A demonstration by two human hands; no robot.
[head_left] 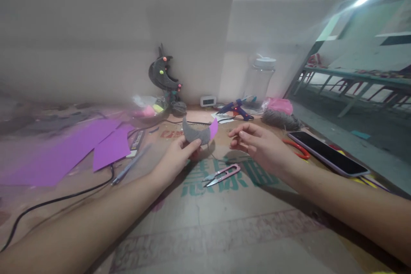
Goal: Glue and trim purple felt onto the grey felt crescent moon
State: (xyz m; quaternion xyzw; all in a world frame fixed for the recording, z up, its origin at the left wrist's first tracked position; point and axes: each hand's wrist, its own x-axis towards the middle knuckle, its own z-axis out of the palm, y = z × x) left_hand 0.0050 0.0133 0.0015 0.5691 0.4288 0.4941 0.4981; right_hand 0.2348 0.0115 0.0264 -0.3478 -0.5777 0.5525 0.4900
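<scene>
Pinched between the thumb and fingers of my left hand is a purple paper crescent, its left and middle parts wrapped in grey yarn. Only its right tip shows bare purple. A thin strand of the yarn hangs from the crescent and curves across toward my right hand. That hand is raised to the right of the crescent, apart from it, with fingers curled and thumb near the index finger around the strand; the exact grip is partly hidden. Pink thread snips lie on the cardboard below, between both hands.
Purple sheets, a pen and a black cable lie left. A dark crescent ornament, glue gun, small clock and clear bottle stand behind. Right are grey yarn, orange-handled scissors and a phone.
</scene>
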